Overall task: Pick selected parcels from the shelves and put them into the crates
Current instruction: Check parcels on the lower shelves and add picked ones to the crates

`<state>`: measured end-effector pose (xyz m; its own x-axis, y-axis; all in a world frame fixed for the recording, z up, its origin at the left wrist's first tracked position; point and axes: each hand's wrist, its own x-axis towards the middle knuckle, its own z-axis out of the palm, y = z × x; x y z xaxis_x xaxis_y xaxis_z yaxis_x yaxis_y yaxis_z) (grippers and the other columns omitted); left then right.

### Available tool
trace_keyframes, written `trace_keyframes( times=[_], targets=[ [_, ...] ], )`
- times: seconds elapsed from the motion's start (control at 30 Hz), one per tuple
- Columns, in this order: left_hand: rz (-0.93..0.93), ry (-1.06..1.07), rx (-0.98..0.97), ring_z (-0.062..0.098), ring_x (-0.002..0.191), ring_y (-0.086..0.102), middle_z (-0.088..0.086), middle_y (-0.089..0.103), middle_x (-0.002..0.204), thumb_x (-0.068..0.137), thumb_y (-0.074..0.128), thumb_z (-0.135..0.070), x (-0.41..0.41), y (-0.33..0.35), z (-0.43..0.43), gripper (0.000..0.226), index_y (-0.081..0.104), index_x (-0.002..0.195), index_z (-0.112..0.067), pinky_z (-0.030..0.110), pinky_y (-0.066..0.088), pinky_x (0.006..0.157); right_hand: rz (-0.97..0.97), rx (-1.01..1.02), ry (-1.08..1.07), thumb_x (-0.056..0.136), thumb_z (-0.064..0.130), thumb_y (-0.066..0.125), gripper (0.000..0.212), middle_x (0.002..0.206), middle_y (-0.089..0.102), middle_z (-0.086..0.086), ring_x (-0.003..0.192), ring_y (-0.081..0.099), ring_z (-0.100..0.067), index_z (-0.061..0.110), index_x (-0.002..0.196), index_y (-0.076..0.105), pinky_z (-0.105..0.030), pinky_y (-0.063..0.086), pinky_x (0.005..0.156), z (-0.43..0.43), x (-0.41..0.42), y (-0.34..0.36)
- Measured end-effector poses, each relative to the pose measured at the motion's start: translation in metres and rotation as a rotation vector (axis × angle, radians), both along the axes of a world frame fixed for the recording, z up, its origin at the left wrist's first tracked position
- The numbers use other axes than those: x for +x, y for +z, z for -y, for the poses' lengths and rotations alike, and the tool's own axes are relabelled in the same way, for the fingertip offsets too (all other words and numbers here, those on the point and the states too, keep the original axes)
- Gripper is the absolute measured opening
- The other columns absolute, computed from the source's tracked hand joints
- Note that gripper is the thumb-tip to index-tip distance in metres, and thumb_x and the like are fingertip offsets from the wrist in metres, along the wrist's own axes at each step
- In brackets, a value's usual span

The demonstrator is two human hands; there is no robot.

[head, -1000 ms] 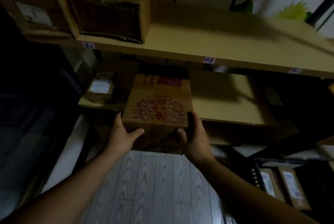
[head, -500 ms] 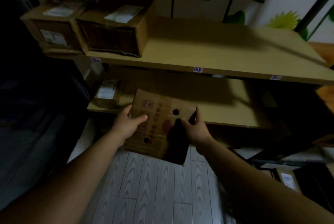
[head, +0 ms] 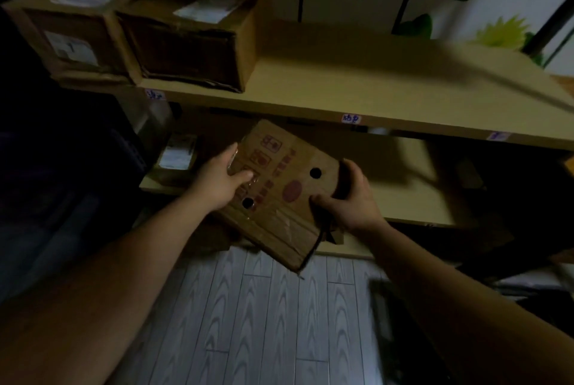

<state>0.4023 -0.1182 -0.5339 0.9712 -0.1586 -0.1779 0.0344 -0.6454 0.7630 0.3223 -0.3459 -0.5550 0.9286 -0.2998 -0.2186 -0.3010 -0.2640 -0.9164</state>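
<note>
One carton (head: 279,192) sits in the middle of the frame, held in the air by two hands. It is tilted, with one corner pointing down at the floor (head: 264,322), in front of the lower shelf (head: 403,186) and not resting on it. Its upturned face has red printing and two round holes (head: 315,172).

The left hand (head: 220,179) grips the carton's left edge, with the thumb laid across the printed face and the fingers running up along the edge. The right hand (head: 351,201) grips the right edge, with the thumb on the face and the fingers curled over the side.

There are two shelves. The top shelf (head: 372,86) carries two boxes (head: 192,43) side by side at the upper left of the frame, each with a pale label on top. Three small tags (head: 351,118) are stuck along its front edge. One small parcel (head: 177,158) lies on the lower shelf, left of the carton. A dark shape at the lower right is too blurred to identify.
</note>
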Motion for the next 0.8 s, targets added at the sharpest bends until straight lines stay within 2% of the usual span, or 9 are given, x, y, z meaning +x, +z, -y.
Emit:
trace_keyframes(
  times=[0.1, 0.13, 0.23, 0.3, 0.37, 0.47, 0.53, 0.7, 0.8],
  targets=[
    [0.172, 0.131, 0.144, 0.028, 0.143, 0.018, 0.002, 0.018, 0.157, 0.086, 0.064, -0.036, -0.005, -0.003, -0.001, 0.079, 0.017, 0.149, -0.031, 0.051, 0.027, 0.112, -0.019, 0.042, -0.049, 0.067, 0.024, 0.082, 0.094, 0.145, 0.033, 0.004, 0.129, 0.041, -0.030, 0.045, 0.141, 0.028, -0.058, 0.053, 0.088, 0.004, 0.009, -0.004],
    [0.196, 0.255, 0.084, 0.029, 0.144, 0.015, 0.002, 0.011, 0.158, 0.082, 0.068, -0.035, -0.014, -0.004, 0.000, 0.086, 0.014, 0.149, -0.034, 0.053, 0.029, 0.110, -0.028, 0.058, -0.056, 0.065, 0.026, 0.082, 0.094, 0.145, 0.033, 0.004, 0.128, 0.041, -0.031, 0.047, 0.139, 0.028, -0.059, 0.053, 0.086, 0.006, 0.010, -0.004],
    [-0.136, 0.532, -0.412, 0.032, 0.136, 0.032, 0.007, 0.023, 0.154, 0.080, 0.072, -0.027, -0.066, -0.017, 0.010, 0.097, 0.004, 0.149, -0.033, 0.048, 0.038, 0.101, -0.031, 0.070, -0.101, 0.067, 0.025, 0.084, 0.097, 0.141, 0.032, 0.003, 0.125, 0.042, -0.029, 0.040, 0.143, 0.026, -0.058, 0.053, 0.086, 0.008, 0.011, -0.003],
    [-0.442, 0.418, -0.534, 0.029, 0.129, 0.043, 0.005, 0.037, 0.148, 0.084, 0.068, -0.030, -0.097, -0.035, 0.024, 0.090, 0.005, 0.149, -0.029, 0.044, 0.040, 0.098, -0.035, -0.012, -0.110, 0.064, 0.029, 0.087, 0.100, 0.136, 0.034, 0.001, 0.122, 0.044, -0.026, 0.030, 0.144, 0.026, -0.054, 0.054, 0.088, 0.006, 0.009, -0.004],
    [-0.526, 0.355, -0.600, 0.025, 0.122, 0.048, 0.002, 0.046, 0.141, 0.085, 0.067, -0.029, -0.108, -0.056, 0.032, 0.080, 0.015, 0.146, -0.028, 0.044, 0.043, 0.095, -0.042, -0.049, -0.070, 0.057, 0.035, 0.089, 0.100, 0.132, 0.040, -0.001, 0.117, 0.050, -0.024, 0.026, 0.137, 0.031, -0.048, 0.057, 0.084, 0.005, 0.002, -0.004],
    [-0.443, 0.368, -0.651, 0.021, 0.114, 0.054, -0.003, 0.053, 0.132, 0.086, 0.066, -0.026, -0.109, -0.063, 0.024, 0.074, 0.021, 0.144, -0.031, 0.044, 0.044, 0.098, -0.058, 0.082, -0.003, 0.065, 0.026, 0.087, 0.073, 0.119, 0.053, 0.000, 0.102, 0.062, -0.022, 0.029, 0.117, 0.037, -0.036, 0.061, 0.070, 0.003, -0.020, -0.004],
    [-0.377, 0.377, -0.635, 0.021, 0.115, 0.054, -0.004, 0.053, 0.132, 0.088, 0.063, -0.030, -0.107, -0.062, 0.014, 0.072, 0.020, 0.145, -0.038, 0.046, 0.044, 0.100, -0.047, 0.081, 0.004, 0.071, 0.031, 0.083, 0.062, 0.114, 0.055, 0.006, 0.101, 0.063, -0.019, 0.032, 0.113, 0.038, -0.035, 0.061, 0.071, -0.005, -0.036, -0.009],
    [-0.245, 0.356, -0.631, 0.013, 0.098, 0.058, -0.004, 0.058, 0.120, 0.094, 0.053, -0.030, -0.085, -0.033, 0.009, 0.045, 0.038, 0.136, -0.032, 0.031, 0.050, 0.077, 0.055, 0.065, -0.100, 0.077, 0.044, 0.075, 0.064, 0.126, 0.050, 0.004, 0.106, 0.056, -0.012, 0.034, 0.125, 0.034, -0.020, 0.051, 0.072, -0.025, -0.051, -0.016],
    [-0.206, 0.355, -0.612, 0.021, 0.105, 0.058, -0.001, 0.057, 0.121, 0.090, 0.059, -0.033, -0.070, -0.024, 0.005, 0.059, 0.032, 0.141, -0.028, 0.038, 0.050, 0.084, 0.108, 0.105, -0.134, 0.079, 0.042, 0.072, 0.068, 0.126, 0.046, 0.008, 0.109, 0.051, -0.010, 0.034, 0.134, 0.032, -0.026, 0.050, 0.082, -0.029, -0.053, -0.012]
  ],
)
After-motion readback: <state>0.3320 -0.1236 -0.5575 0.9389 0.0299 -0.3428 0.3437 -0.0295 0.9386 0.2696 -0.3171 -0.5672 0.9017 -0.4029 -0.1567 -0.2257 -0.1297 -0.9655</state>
